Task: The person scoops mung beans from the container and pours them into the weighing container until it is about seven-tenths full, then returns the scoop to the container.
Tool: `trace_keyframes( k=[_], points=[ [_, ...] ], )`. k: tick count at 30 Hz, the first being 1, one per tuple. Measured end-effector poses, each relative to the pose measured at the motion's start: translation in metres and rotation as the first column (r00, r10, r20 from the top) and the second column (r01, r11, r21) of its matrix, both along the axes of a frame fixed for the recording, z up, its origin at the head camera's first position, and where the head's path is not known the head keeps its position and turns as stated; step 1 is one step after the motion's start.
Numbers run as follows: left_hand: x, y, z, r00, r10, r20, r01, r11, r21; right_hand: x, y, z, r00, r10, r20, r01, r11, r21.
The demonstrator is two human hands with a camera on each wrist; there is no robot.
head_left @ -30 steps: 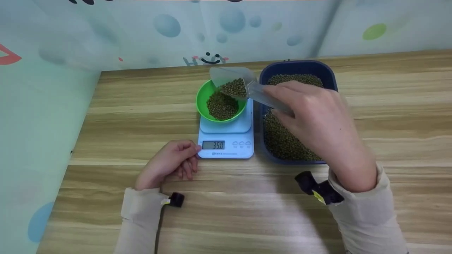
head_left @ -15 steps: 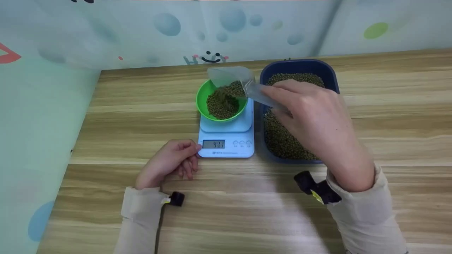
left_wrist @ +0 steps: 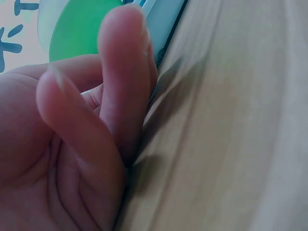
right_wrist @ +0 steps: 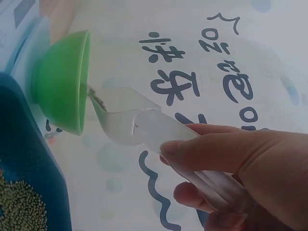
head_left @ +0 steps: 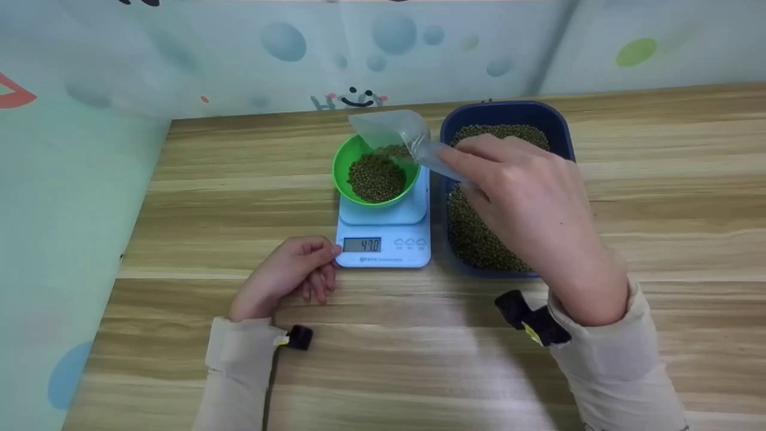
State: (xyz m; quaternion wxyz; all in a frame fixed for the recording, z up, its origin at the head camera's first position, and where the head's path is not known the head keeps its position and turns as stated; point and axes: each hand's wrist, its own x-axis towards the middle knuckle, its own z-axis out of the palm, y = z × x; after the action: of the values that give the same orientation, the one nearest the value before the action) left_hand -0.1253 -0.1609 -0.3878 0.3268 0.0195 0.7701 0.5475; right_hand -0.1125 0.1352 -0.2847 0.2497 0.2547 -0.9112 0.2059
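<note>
My right hand point(head_left: 526, 191) grips the handle of a clear plastic scoop point(right_wrist: 127, 113), tilted over a green bowl point(head_left: 342, 176). A few small green-brown beans, which look like mung beans point(right_wrist: 97, 100), lie at the scoop's lip against the bowl's rim. A heap of these beans fills the bowl's bottom. The bowl stands on a white kitchen scale point(head_left: 383, 215) whose display point(head_left: 362, 245) is lit with digits. My left hand point(head_left: 293, 269) rests on the table at the scale's front left corner, thumb touching it. Its other fingers point(left_wrist: 125, 72) are loosely bent and hold nothing.
A dark blue tub point(head_left: 450, 239) full of the same beans stands just right of the scale, partly under my right hand and wrist. Behind the wooden table point(head_left: 209, 179) hangs a pale printed backdrop point(head_left: 239, 60) with spots and lettering.
The scoop has tipped further and shifted slightly left, and most of its beans have run into the bowl. The display's number has risen from 35.0. My left hand stays still.
</note>
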Motion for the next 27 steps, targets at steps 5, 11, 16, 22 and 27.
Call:
trace_keyframes(
  k=[5, 11, 16, 22, 27],
  points=[
    [0.000, 0.000, 0.000, 1.000, 0.004, 0.003, -0.004, 1.000, 0.000, -0.001, 0.000, -0.001, 0.999, 0.006, -0.040, -0.005, 1.000, 0.024],
    [0.000, 0.000, 0.000, 1.000, 0.016, 0.010, -0.016, 1.000, 0.005, -0.001, -0.001, -0.002, 0.996, 0.020, -0.083, -0.016, 0.999, 0.050],
    [0.000, 0.000, -0.001, 1.000, 0.015, 0.008, -0.015, 1.000, 0.009, -0.001, 0.001, -0.001, 0.997, 0.017, -0.073, -0.015, 0.999, 0.035],
    [0.000, -0.001, -0.001, 1.000, 0.007, 0.001, -0.007, 1.000, 0.008, 0.000, 0.011, 0.004, 1.000, 0.016, 0.023, -0.016, 1.000, -0.008],
    [0.000, 0.000, 0.000, 1.000, 0.012, 0.006, -0.012, 1.000, 0.003, 0.004, 0.026, 0.010, 0.997, -0.039, 0.065, 0.041, 0.999, -0.035]
  ],
)
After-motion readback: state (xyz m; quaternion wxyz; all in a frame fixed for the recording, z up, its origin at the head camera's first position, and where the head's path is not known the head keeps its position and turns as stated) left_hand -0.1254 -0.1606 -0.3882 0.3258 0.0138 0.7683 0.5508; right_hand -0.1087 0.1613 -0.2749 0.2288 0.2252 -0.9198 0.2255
